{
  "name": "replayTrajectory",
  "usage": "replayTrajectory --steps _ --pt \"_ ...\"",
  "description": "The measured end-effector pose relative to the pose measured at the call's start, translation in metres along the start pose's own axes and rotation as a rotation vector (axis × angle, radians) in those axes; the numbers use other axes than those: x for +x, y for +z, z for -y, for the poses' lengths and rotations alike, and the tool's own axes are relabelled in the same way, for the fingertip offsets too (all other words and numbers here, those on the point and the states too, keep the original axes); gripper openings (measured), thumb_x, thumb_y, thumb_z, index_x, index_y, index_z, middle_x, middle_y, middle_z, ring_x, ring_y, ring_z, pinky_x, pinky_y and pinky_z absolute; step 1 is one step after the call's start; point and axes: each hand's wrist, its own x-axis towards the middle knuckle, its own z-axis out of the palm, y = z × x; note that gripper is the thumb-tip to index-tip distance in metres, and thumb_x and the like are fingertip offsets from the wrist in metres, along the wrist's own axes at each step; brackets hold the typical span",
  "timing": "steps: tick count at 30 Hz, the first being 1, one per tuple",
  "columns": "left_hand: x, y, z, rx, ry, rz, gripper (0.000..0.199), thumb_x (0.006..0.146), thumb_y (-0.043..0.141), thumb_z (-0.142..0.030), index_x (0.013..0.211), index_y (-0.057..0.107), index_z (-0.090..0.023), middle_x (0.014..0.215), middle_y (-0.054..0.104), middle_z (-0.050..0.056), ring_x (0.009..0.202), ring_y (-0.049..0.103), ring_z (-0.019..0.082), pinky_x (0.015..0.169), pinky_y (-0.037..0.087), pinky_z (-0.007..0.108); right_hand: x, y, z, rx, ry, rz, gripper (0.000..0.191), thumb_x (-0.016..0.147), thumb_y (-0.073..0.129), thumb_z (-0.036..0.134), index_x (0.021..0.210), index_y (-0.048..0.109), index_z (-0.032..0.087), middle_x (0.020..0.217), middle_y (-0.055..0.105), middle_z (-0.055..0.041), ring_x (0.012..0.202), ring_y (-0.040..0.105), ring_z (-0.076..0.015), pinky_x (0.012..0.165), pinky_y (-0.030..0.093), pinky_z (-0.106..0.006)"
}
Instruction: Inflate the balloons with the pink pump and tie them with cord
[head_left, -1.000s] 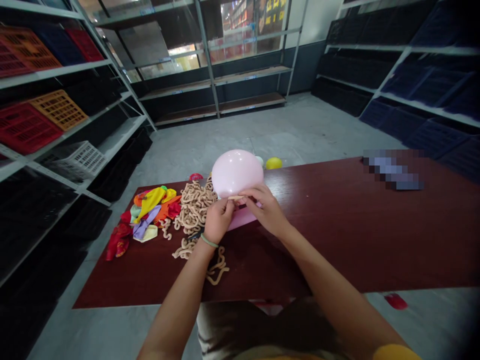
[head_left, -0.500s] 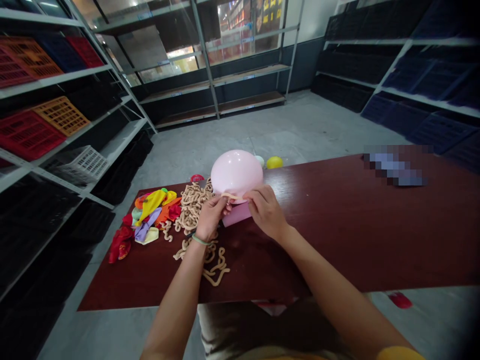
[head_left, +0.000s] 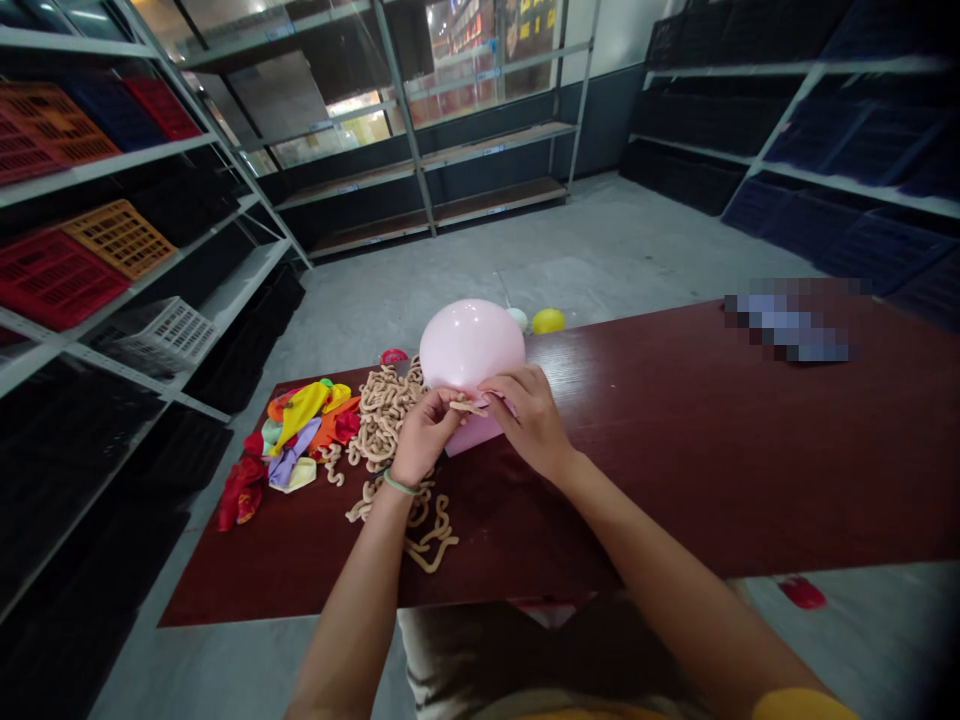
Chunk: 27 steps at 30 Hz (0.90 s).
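A round, inflated pink balloon (head_left: 472, 345) stands in front of me, its lower end at my fingers. My left hand (head_left: 421, 438) is closed, pinching a short beige cord (head_left: 469, 408) that points right, toward the other hand. My right hand (head_left: 536, 415) is closed at the balloon's lower end, where a bit of pink shows between thumb and fingers; the exact grip is partly hidden. Beneath the hands lies a flat-sided pink object (head_left: 474, 433), mostly covered. Left of my left hand is a heap of curly beige cords (head_left: 384, 410).
Uninflated coloured balloons (head_left: 300, 415) lie at the left of the dark red table (head_left: 675, 440). Yellow (head_left: 548, 321) and pale balloons show beyond its far edge. A blurred patch (head_left: 787, 325) covers something at the right. Racks with crates (head_left: 124, 238) stand around.
The cord, earlier stretched between both hands, now sticks out from my left fingers, slightly lower. My right fingers have curled closer to the left hand. The view has shifted slightly.
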Motion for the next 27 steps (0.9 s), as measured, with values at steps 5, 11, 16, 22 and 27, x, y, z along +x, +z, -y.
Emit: replayTrajectory --steps 5,11,16,22,27 --pt "-0.005 0.003 0.001 0.242 0.131 0.033 0.012 0.088 0.061 -0.030 0.093 0.061 -0.019 0.085 0.066 0.003 0.075 0.062 0.014 0.071 0.048 0.026 -0.002 0.004 -0.006 -0.060 -0.042 0.060 0.017 0.097 0.054 0.032 0.103 0.070 0.031 0.103 0.064 -0.0029 0.101 0.050 -0.0216 0.092 0.036 -0.041" --pt "-0.008 0.001 -0.001 0.469 0.233 0.012 0.009 0.086 0.061 -0.023 0.094 0.061 -0.020 0.087 0.068 0.001 0.077 0.063 0.014 0.074 0.048 0.025 -0.002 0.002 -0.007 -0.102 -0.093 0.080 0.012 0.095 0.058 0.033 0.098 0.070 0.032 0.101 0.064 -0.0019 0.102 0.049 -0.0219 0.093 0.034 -0.042" --pt "-0.010 0.004 0.004 0.501 0.285 -0.098 0.010 0.085 0.063 -0.024 0.094 0.061 -0.020 0.089 0.069 0.002 0.077 0.066 0.014 0.072 0.051 0.024 -0.003 0.003 0.000 -0.159 -0.116 0.098 0.008 0.093 0.057 0.028 0.091 0.065 0.027 0.099 0.063 -0.0036 0.102 0.048 -0.0232 0.095 0.033 -0.043" --pt "-0.012 0.013 0.020 0.495 0.346 -0.321 0.016 0.088 0.064 -0.031 0.099 0.059 -0.021 0.094 0.070 0.004 0.080 0.068 0.015 0.073 0.053 0.026 -0.008 0.010 0.008 -0.155 -0.104 0.013 0.005 0.087 0.060 0.022 0.086 0.063 0.025 0.092 0.063 -0.0038 0.096 0.050 -0.0225 0.090 0.036 -0.041" --pt "-0.011 0.010 0.028 0.502 0.404 -0.364 0.018 0.093 0.060 -0.037 0.100 0.060 -0.021 0.094 0.069 0.006 0.083 0.069 0.016 0.076 0.054 0.029 -0.006 0.008 0.011 -0.038 -0.029 0.010 0.008 0.093 0.057 0.027 0.089 0.065 0.026 0.090 0.066 -0.0018 0.093 0.053 -0.0205 0.088 0.036 -0.039"
